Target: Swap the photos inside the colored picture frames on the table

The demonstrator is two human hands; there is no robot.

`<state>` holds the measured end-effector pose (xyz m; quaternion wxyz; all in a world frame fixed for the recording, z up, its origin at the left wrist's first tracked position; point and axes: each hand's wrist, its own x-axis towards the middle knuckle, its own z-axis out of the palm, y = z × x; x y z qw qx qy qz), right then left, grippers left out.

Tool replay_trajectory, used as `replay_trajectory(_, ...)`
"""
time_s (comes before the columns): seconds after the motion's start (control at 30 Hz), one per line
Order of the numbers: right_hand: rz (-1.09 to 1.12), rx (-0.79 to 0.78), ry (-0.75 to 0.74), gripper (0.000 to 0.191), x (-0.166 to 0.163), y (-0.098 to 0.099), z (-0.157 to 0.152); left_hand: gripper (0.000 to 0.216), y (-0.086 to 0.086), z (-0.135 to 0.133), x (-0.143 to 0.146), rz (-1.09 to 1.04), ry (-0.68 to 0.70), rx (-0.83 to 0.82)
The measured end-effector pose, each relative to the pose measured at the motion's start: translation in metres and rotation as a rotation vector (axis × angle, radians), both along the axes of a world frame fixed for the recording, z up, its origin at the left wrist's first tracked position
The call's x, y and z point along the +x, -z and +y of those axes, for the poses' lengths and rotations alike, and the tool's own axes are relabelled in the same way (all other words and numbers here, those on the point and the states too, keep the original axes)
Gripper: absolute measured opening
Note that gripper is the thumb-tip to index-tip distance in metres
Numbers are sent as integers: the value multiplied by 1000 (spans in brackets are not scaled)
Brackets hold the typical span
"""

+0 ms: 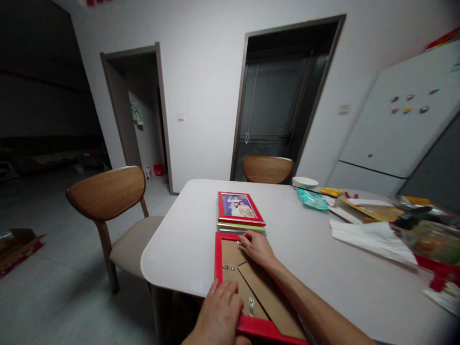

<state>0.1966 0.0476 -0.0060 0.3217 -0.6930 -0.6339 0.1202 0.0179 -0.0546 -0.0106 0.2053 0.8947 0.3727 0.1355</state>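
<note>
A red picture frame (219,256) lies face down at the table's near edge, its brown backing board (233,287) showing. Metal clips sit along the backing, one (233,268) at the left side and another (251,306) near the lower end. My left hand (221,309) is closed over the frame's near left corner, thumb partly hidden. At the far edge, my right hand (257,247) pinches a small metal clip (238,243), its forearm crossing the board. Just beyond lies a stack of frames, topped by a red-framed photo (237,207) of people.
The white table (179,239) has rounded corners. On its right are a teal packet (312,198), a white bowl (304,182), white paper (372,239) and a clear container (431,242). Wooden chairs stand at the left (108,191) and far side (268,169).
</note>
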Motion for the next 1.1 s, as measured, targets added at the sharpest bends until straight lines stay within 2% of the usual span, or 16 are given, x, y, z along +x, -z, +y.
replay_trajectory(0.13, 156, 63, 41, 26, 26, 1, -15, 58, -2, 0, 15, 86, 119, 20)
replay_trajectory(0.3, 442, 50, 150, 37, 52, 6, -45, 43, -3, -3, 9, -40, 82, -7)
replay_trajectory(0.37, 722, 13, 161, 36, 45, 4, -60, 38, -11, -6, 4, -190, 68, -15)
replay_trajectory(0.43, 1048, -61, 81, 32, 27, 0, -74, 29, -24, -9, 5, -439, 8, -53)
replay_trajectory(0.57, 1406, -242, -186, 38, -22, -4, -91, 16, -50, -17, 21, -1059, -124, -365)
replay_trajectory(0.63, 1533, -228, -199, 42, -38, -4, -92, 18, -57, -17, 28, -1231, -132, -486)
replay_trajectory(0.7, 1600, -103, -127, 49, -42, -6, -92, 25, -62, -12, 31, -1298, -136, -514)
replay_trajectory(0.8, 1556, 9, 17, 67, -21, -12, -93, 39, -64, 1, 27, -1397, -133, -513)
replay_trajectory(0.9, 1376, -55, 187, 82, 25, -23, -96, 52, -58, 14, 28, -1392, -93, -619)
replay_trajectory(1.0, 1085, -93, 285, 74, 75, -32, -100, 59, -39, 18, 42, -1213, -12, -766)
replay_trajectory(1.1, 754, -146, 388, 62, 117, -33, -103, 55, -20, 13, 67, -990, 25, -717)
